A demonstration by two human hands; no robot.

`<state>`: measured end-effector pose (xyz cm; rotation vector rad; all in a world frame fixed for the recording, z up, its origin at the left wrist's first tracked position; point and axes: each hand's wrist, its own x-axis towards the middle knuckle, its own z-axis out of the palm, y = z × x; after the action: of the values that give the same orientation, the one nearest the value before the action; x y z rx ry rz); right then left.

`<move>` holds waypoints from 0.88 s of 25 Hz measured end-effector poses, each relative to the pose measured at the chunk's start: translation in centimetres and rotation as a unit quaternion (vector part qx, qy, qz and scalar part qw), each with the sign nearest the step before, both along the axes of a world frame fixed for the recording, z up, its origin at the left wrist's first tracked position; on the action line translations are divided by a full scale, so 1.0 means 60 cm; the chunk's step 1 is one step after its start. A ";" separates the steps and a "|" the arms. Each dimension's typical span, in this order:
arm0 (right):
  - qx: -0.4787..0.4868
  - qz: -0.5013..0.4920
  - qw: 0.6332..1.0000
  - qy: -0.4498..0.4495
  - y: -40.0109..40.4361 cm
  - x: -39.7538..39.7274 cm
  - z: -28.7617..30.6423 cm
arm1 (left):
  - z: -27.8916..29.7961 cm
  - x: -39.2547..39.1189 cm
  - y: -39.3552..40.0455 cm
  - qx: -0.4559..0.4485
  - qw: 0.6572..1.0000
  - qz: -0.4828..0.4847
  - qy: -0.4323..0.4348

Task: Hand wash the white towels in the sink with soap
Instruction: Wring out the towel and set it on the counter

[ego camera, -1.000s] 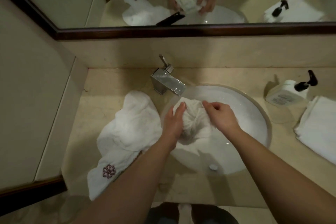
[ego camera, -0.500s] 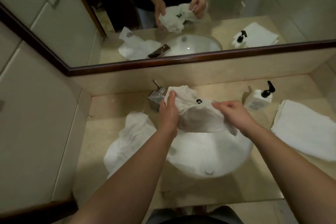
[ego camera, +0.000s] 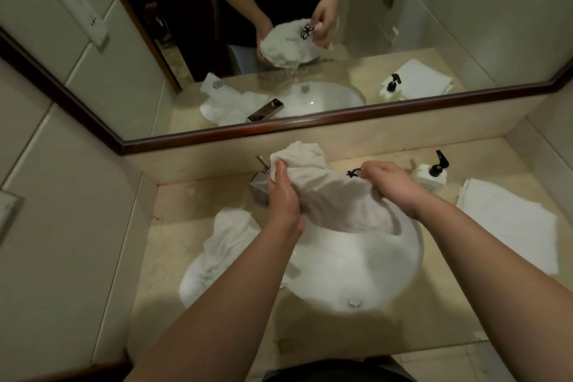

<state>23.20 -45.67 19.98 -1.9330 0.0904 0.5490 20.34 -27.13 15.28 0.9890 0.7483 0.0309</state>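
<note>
Above the round white ceramic sink we hold a wet white terry towel stretched left to right, its dark embroidered emblem at the right end. Our left hand grips the bunched left end, fingers curled; our right hand pinches the emblem corner. Compared with a second ago, the towel is lifted out of the basin and spread wider.

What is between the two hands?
In the head view, a white towel stretches between them. The left hand grips its bunched end, and the right hand pinches the other end by the dark logo, above the sink.
</note>
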 end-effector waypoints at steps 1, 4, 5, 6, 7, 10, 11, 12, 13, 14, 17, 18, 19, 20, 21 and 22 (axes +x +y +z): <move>0.026 -0.003 0.999 0.021 0.001 -0.001 0.003 | 0.002 -0.001 0.000 -0.018 1.000 0.003 -0.012; 0.070 0.012 0.995 0.070 0.002 -0.007 0.002 | 0.012 -0.001 -0.004 -0.037 0.998 -0.018 -0.055; 0.058 0.031 0.995 0.074 0.001 -0.006 0.004 | 0.013 0.000 -0.005 -0.048 0.997 -0.021 -0.063; 0.048 0.063 0.993 0.085 0.001 -0.006 0.009 | 0.014 0.000 -0.008 -0.057 0.996 -0.019 -0.069; 0.033 0.102 0.990 0.096 0.000 -0.004 0.013 | 0.016 0.000 -0.011 -0.062 0.995 -0.014 -0.071; -0.020 0.117 0.990 0.077 0.002 0.002 0.016 | 0.004 0.000 -0.015 -0.080 0.994 0.006 -0.080; -0.004 0.100 0.993 0.063 0.001 0.005 0.011 | 0.003 -0.001 -0.014 -0.090 0.993 0.009 -0.081; 0.027 0.082 0.995 0.044 0.001 0.007 0.005 | 0.002 -0.002 -0.013 -0.100 0.992 0.008 -0.080; 0.054 0.060 0.996 0.027 0.001 0.008 0.001 | 0.003 -0.006 -0.011 -0.102 0.992 0.006 -0.079; 0.085 0.036 0.996 0.015 0.000 0.010 -0.003 | 0.002 -0.008 -0.008 -0.094 0.993 0.005 -0.077; 0.160 -0.011 0.987 -0.014 0.006 0.014 0.006 | -0.009 -0.017 0.007 -0.049 0.998 -0.007 -0.047; 0.175 -0.016 0.984 -0.030 0.010 0.016 0.011 | -0.013 -0.022 0.013 -0.031 0.998 -0.022 -0.046; 0.197 -0.025 0.979 -0.043 0.014 0.017 0.016 | -0.012 -0.028 0.021 -0.008 0.998 -0.046 -0.048; 0.223 -0.037 0.973 -0.044 0.017 0.018 0.023 | -0.013 -0.033 0.029 0.023 0.996 -0.075 -0.051; 0.256 -0.049 0.965 -0.035 0.020 0.018 0.029 | -0.008 -0.040 0.035 0.059 0.990 -0.115 -0.048; 0.286 -0.057 0.956 -0.025 0.020 0.020 0.033 | -0.004 -0.045 0.039 0.097 0.982 -0.154 -0.049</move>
<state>24.41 -44.47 21.95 -1.3660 0.0067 0.3936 17.65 -24.78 15.04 1.2724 0.5018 -0.1189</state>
